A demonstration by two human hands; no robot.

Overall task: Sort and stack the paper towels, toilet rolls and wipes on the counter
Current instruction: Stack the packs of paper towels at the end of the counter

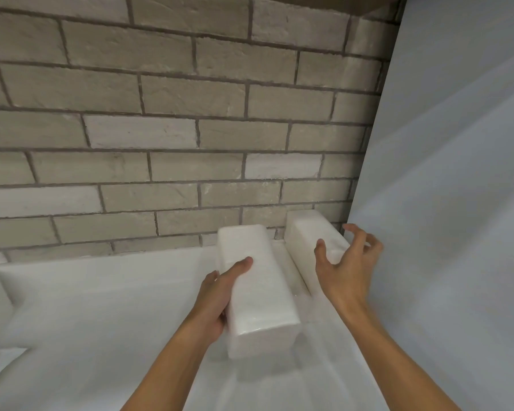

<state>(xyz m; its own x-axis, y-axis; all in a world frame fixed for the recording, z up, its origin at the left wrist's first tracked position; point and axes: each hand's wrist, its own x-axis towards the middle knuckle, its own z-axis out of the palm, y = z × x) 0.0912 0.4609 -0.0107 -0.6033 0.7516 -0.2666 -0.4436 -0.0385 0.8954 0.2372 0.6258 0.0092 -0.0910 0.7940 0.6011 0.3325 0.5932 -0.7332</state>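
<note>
While the left hand grips a wrapped paper towel pack by its side over the white bench, a second pack lies against the brick wall. The right hand, fingers spread and holding nothing, hovers at it. Stacking seems in hand; next, the gripped pack needs squaring with that one.

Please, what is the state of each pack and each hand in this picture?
Left hand: grips the near pack by its left side.
Right hand: open, fingers spread over the far pack.
Near pack: wrapped, held by the left hand.
Far pack: lying on the counter, far end at the brick wall.
</note>
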